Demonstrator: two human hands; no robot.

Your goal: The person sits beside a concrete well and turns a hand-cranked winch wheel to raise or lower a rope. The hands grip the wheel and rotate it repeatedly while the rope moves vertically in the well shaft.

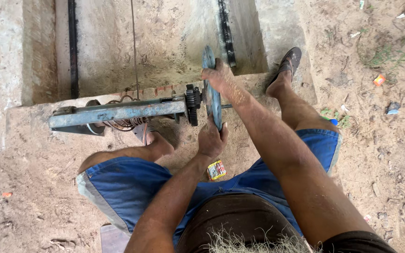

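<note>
A blue metal wheel (210,93) stands on edge, mounted on the end of a blue steel frame (118,112) with a black toothed gear (192,104) beside it. My right hand (217,76) grips the wheel's upper rim. My left hand (212,139) grips its lower rim, nearest me. Coiled wire (125,122) sits under the frame. My legs in blue shorts straddle the machine, and the right foot in a dark sandal (290,61) rests on the concrete ledge.
A sunken concrete pit (132,42) with two dark rails and a thin cable lies beyond the frame. Sandy ground surrounds me. A small yellow and red packet (216,169) lies between my legs. Litter scraps dot the dirt at right.
</note>
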